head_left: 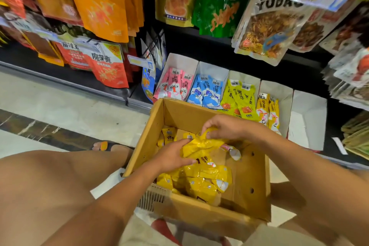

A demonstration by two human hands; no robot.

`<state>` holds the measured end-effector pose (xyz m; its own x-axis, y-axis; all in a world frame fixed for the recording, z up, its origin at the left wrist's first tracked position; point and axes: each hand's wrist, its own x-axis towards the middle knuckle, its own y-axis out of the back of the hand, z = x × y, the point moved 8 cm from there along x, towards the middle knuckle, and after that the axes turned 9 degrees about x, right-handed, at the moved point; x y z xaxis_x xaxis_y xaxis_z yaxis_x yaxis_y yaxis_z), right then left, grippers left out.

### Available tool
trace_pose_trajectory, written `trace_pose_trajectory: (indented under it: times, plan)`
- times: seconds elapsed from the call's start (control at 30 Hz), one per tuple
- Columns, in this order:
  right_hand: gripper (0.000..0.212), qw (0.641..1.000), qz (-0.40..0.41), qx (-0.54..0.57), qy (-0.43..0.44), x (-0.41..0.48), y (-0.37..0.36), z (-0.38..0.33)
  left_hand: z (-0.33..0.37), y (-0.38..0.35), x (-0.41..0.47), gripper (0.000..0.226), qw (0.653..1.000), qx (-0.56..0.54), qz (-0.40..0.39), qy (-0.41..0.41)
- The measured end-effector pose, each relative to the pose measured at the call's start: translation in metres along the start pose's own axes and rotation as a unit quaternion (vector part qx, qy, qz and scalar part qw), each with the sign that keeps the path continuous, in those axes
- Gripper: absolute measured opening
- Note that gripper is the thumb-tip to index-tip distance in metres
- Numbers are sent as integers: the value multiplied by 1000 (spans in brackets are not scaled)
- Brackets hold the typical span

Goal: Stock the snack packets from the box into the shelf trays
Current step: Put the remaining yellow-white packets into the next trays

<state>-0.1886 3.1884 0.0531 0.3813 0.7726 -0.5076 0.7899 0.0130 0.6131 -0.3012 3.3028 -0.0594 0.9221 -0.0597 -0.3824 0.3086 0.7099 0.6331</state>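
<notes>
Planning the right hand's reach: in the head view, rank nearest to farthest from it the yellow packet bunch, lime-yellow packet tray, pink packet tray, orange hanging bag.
1. yellow packet bunch, held by the right hand.
2. lime-yellow packet tray, just beyond the box.
3. pink packet tray, row's left end.
4. orange hanging bag, upper left.

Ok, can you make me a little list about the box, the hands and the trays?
box: cardboard, open, yellow packets inside
left hand: holds a bunch of yellow packets in the box
right hand: pinches the same bunch from above
trays: five in a row behind the box; four hold pink, blue, yellow and orange packets
last tray: far right, empty
</notes>
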Motion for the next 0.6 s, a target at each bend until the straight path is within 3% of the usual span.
trace_pose_trajectory:
  times: [0.07,0.13,0.37,0.6]
  plan:
    - [15,1000,6,-2,2,-2,8,-5,6,-2,1,31,998,-52,-10,-20]
    - [16,1000,27,-8,-5,1,13,-3,14,0,1,10,997,-74,-7,-39]
    - [73,978,170,102,-61,8,16,28,-13,14,-4,22,994,-106,28,26]
    - [71,979,100,91,-152,22,-57,88,-61,79,-19,28,971,-38,206,115]
